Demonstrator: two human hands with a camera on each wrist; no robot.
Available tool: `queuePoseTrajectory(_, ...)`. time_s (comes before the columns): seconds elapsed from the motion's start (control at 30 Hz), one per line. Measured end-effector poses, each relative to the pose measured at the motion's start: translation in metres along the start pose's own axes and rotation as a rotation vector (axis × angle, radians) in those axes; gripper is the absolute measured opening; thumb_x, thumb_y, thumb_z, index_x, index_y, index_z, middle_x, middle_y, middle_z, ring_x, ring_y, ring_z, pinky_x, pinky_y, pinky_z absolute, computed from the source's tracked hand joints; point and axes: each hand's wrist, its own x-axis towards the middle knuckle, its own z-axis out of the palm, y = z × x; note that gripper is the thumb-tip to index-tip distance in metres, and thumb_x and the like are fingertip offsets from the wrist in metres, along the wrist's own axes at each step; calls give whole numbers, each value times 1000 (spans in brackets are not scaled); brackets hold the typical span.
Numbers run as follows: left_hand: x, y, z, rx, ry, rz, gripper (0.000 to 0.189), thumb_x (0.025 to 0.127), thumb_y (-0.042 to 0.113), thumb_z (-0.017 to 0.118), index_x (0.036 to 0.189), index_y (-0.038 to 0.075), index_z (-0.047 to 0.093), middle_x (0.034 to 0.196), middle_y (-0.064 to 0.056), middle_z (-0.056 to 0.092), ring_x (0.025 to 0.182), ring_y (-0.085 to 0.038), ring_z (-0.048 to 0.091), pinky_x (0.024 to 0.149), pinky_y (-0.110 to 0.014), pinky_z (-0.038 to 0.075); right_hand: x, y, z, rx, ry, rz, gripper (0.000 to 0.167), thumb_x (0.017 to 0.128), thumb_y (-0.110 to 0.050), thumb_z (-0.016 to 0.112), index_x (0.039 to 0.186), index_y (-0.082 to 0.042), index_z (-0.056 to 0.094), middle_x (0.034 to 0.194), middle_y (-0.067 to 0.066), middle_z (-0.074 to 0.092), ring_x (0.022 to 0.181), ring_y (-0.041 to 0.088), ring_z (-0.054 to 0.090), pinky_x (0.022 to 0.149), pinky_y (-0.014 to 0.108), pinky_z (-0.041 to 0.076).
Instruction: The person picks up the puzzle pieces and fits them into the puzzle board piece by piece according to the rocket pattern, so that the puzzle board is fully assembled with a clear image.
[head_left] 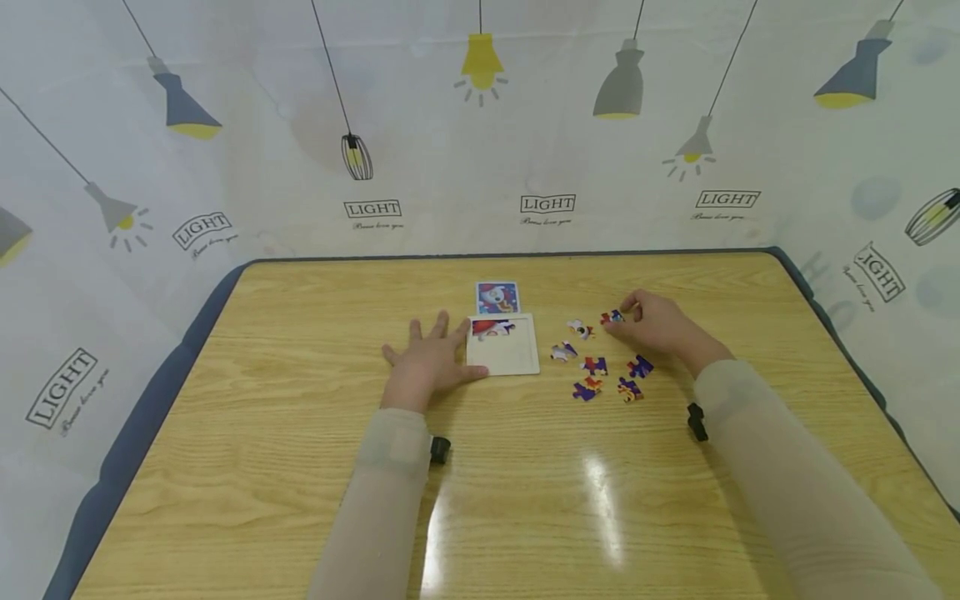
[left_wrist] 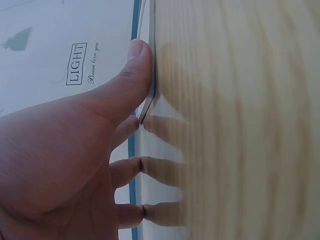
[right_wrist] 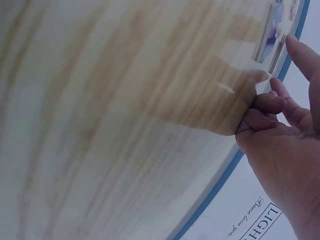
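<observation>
A white puzzle tray [head_left: 513, 358] lies on the table, with joined picture pieces [head_left: 491, 327] along its upper part. My left hand [head_left: 427, 362] is spread at the tray's left side, thumb on its lower edge; in the left wrist view the thumb [left_wrist: 132, 75] presses the rim and the other fingertips touch the table. To the right, my right hand [head_left: 656, 323] pinches a red and blue puzzle piece [head_left: 611, 317] low at the table, between thumb [right_wrist: 302, 55] and index finger. Its other fingers are curled against the table. The hand partly covers that piece.
Several loose puzzle pieces [head_left: 595, 366] lie between the tray and my right forearm. A small picture card [head_left: 497, 297] touches the tray's far edge. The wooden table [head_left: 285, 433] ends at a lamp-printed cloth wall [head_left: 450, 167] at the back and sides.
</observation>
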Motion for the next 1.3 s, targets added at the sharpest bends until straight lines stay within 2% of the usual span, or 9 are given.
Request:
queuePoseTrajectory(0.1,0,0,0,1,-2,-1,95,94,74,62,170,41,16,182,-3,-4,165,-48,-9,119,-89,-1,0,2,0,5,0,-9,64,103,-50,67,139,1,52,109,16,54,92,27,52,77,37,47)
queuePoseTrajectory(0.27,1,0,1,4,2,0,95,94,75,62,170,40,16,182,-3,-4,165,-48,-9,119,-89,-1,-1,6,0,26,-6,-18,63,103,-51,66,140,-2,52,112,15,55,96,27,53,80,37,47)
queuePoseTrajectory(0.5,0,-1,4,-2,10,8,96,93,75,63,170,40,17,182,-3,-3,165,-49,-9,119,-89,-1,-21,8,-5,49,-56,-137,58,105,-42,67,145,-3,53,122,17,60,109,30,60,89,40,53)
queuePoseTrajectory(0.73,-1,0,0,1,9,5,96,94,74,63,171,40,17,182,-3,-3,165,-49,-8,119,-89,-1,-40,-6,0,-11,-87,-222,45,103,-34,72,136,-4,64,112,11,64,93,21,59,77,34,52)
queuePoseTrajectory(1.03,2,-4,3,8,7,1,97,93,75,62,171,40,16,182,-4,-4,165,-49,-8,119,-89,-1,-41,-10,17,-14,-132,-249,32,102,-30,73,125,-9,66,108,7,64,96,21,56,83,37,50)
queuePoseTrajectory(1.17,1,-3,3,14,7,6,96,94,75,61,171,40,16,182,-4,-4,165,-49,-8,118,-90,-1,-41,-7,20,-17,-113,-254,31,103,-29,73,125,-9,66,110,7,64,97,22,56,84,37,51)
queuePoseTrajectory(1.3,1,-1,2,11,12,17,95,94,75,61,171,39,17,182,-4,-4,165,-50,-7,118,-90,-1,-45,-4,15,-25,-79,-258,34,104,-28,71,130,-8,67,113,9,66,98,22,58,85,38,52)
